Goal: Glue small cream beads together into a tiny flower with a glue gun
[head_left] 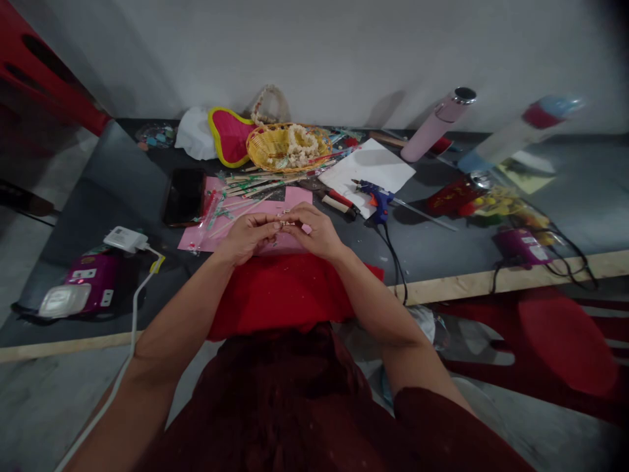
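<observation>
My left hand (250, 235) and my right hand (313, 228) meet over pink paper (238, 213). Both are closed, with fingertips pinching a small pale beaded piece (284, 221) between them. Its exact shape is mostly hidden by the fingers. Under my wrists a red cloth (289, 288) hangs over the table's front edge. Just beyond the fingers lie thin wooden sticks (253, 187) in clear wrappers. Right of my right hand are red-handled pliers (339, 202) and a blue glue gun (380, 200), its nozzle over a white sheet (368, 170).
A yellow wicker basket (263, 154) holds pale beaded strands. Left are a phone (184, 196) and a purple power socket (91, 282) with a white cable. A pink flask (435, 128), a tilted clear bottle (515, 134) and a red can (455, 195) stand right.
</observation>
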Available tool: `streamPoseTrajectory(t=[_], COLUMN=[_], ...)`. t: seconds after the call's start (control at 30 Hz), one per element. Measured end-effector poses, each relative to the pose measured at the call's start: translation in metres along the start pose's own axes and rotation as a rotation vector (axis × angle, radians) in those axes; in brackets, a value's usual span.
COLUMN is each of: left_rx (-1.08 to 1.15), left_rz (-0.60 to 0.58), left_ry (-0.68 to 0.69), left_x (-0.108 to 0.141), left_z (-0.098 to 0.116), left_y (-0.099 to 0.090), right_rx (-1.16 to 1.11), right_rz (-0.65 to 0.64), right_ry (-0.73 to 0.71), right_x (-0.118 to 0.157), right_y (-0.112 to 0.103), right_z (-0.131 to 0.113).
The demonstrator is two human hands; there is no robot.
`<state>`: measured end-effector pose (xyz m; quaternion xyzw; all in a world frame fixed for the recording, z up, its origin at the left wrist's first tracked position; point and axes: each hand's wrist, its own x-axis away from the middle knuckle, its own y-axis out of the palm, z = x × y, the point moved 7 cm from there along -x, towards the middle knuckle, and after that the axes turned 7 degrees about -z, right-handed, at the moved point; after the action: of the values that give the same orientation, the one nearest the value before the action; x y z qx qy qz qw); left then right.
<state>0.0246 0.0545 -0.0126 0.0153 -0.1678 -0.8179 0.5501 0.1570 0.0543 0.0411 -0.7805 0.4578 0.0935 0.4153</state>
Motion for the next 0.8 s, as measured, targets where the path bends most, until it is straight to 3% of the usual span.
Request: streamPoseTrajectory(t=[0.2, 0.33, 0.47, 0.6, 0.7, 0.8], left_rx=[0.047, 0.113, 0.174, 0.232, 0.267, 0.278], left_rz=[0.064, 0.068, 0.049, 0.018, 0.012, 0.015], left_ry=[-0.008, 0.057, 0.068, 0.084, 0.086, 0.074], left_x=[-0.002, -0.005, -0.005, -0.004, -0.003, -0.003], left_z=[0.0, 0.006, 0.009, 0.012, 0.012, 0.012], left_y=[-0.003, -0.004, -0.003, 0.0, 0.001, 0.001], right_rx=[0.002, 0.147, 0.419, 0.705, 0.738, 0.666], right_rz=[0.015, 0.118, 0.215, 0.237, 0.17, 0.063], right_ry=[0.047, 0.156, 0.42, 0.772, 1.052, 1.187], right_x=[0.0, 0.0, 0.023, 0.072, 0.105, 0.119], right_y=[-0.003, -0.038, -0.103, -0.162, -0.181, -0.179], right_z=[0.002, 0.011, 0.04, 0.081, 0.111, 0.131])
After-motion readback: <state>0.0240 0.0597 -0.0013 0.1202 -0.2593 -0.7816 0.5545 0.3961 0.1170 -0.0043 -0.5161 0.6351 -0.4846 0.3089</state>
